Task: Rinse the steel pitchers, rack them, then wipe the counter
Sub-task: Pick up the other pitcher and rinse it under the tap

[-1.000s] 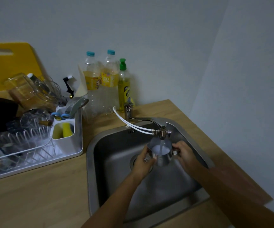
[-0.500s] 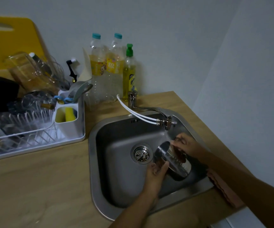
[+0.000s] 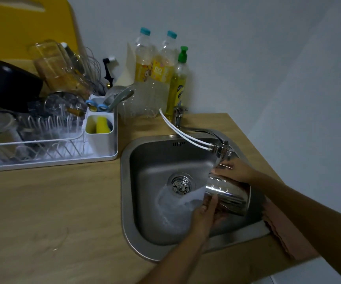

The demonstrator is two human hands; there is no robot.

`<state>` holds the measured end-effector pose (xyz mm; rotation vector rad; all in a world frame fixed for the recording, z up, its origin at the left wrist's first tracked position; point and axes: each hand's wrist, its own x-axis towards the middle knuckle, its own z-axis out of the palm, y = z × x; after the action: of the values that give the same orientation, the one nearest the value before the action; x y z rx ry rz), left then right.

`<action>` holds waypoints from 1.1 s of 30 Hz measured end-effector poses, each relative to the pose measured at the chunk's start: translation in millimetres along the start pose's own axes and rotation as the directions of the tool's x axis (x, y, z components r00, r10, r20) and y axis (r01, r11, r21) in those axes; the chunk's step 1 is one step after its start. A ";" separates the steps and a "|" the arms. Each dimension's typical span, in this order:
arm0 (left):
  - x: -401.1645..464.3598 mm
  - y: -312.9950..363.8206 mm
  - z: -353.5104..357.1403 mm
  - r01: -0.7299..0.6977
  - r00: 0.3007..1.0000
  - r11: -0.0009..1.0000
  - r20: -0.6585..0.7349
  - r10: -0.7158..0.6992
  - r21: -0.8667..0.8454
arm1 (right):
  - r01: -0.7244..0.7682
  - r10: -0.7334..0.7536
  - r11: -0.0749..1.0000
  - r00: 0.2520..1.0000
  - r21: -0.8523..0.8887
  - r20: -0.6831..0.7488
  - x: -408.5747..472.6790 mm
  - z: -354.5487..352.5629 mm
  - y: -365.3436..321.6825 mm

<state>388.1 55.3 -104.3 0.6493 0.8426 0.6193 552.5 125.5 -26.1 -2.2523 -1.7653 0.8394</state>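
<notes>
A shiny steel pitcher lies tipped on its side over the steel sink, mouth toward the drain. Water pours out of it onto the sink floor by the drain. My left hand grips the pitcher from below near its rim. My right hand holds its upper side, just under the faucet head. The white dish rack stands on the wooden counter to the left.
The rack is crowded with a black pot, glassware, a whisk and a caddy with a yellow sponge. Two plastic bottles and a green-capped soap bottle stand behind the sink. A reddish cloth lies at the sink's right edge.
The pitcher went from upright under the running tap to lying on its side lower in the sink, and water now pours from it. Both hands kept hold of it.
</notes>
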 end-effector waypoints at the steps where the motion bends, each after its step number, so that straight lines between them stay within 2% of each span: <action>1: 0.4 -0.2 -1.2 0.002 1.000 1.000 0.010 -0.002 0.001 | -0.018 0.018 0.999 1.000 -0.031 0.015 1.8 0.4 -2.0; 7: 0.2 1.9 -3.2 0.008 1.000 0.999 0.021 -0.007 -0.037 | -0.092 0.097 0.992 0.993 -0.082 0.062 9.9 0.1 -5.7; 16: 4.3 0.2 -3.5 0.016 1.000 0.997 0.008 -0.016 -0.069 | -0.048 0.050 0.998 0.998 -0.044 0.049 10.2 1.6 1.8; 22: 11.1 6.0 -6.7 -0.002 1.000 1.000 -0.010 0.002 0.010 | -0.065 0.068 0.991 0.997 0.118 -0.022 3.7 5.9 8.4; 26: 24.5 20.4 -11.8 -0.001 0.998 0.986 -0.054 0.011 0.166 | -0.110 0.134 0.959 0.988 0.263 -0.077 -0.4 9.2 16.0; 33: 33.0 50.3 -15.1 0.053 0.996 0.956 -0.086 -0.029 0.287 | -0.148 0.225 0.892 0.965 0.427 -0.134 -4.2 19.4 19.0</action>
<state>381.1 115.4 -90.8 0.8740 1.0310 0.4907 557.8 111.9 -49.3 -2.1492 -1.1702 0.9090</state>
